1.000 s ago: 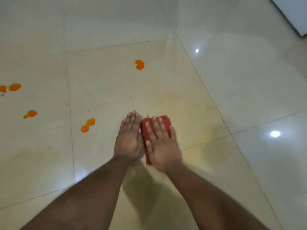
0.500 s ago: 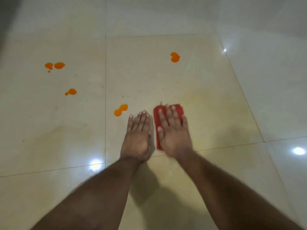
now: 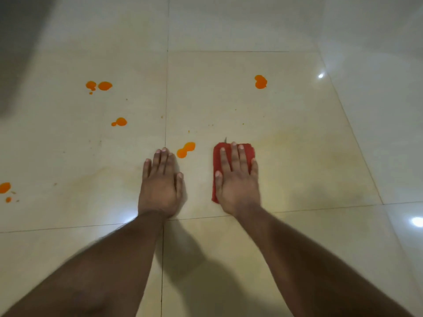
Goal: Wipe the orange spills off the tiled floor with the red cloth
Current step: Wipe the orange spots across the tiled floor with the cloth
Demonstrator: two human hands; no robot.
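Two bare forearms: entered from the bottom edge, extended forward, elbows cut off by the frame.

Left hand [image 3: 160, 186]: laid palm-down on the tiled floor [image 3: 297, 156], fingers straight and close together, nothing held; fingertips set beside a grout line.

Right hand [image 3: 238, 181]: pressed flat on the red cloth [image 3: 248, 149], fingers straight and slightly spread, not curled round it. The cloth appears folded into a narrow pad; most of it is hidden beneath the palm, only its far end and left edge being shown.

Nearest orange spill [image 3: 185, 149]: a double blob between the two hands, just beyond the left fingertips, apart from the cloth.

Spill at left edge [image 3: 5, 187]: partly cut off.

Mid-left spill [image 3: 120, 122], far-left pair [image 3: 99, 86], far-right spill [image 3: 260, 81]: all well apart from the cloth. Small specks are scattered between; their nature is hard to make out.
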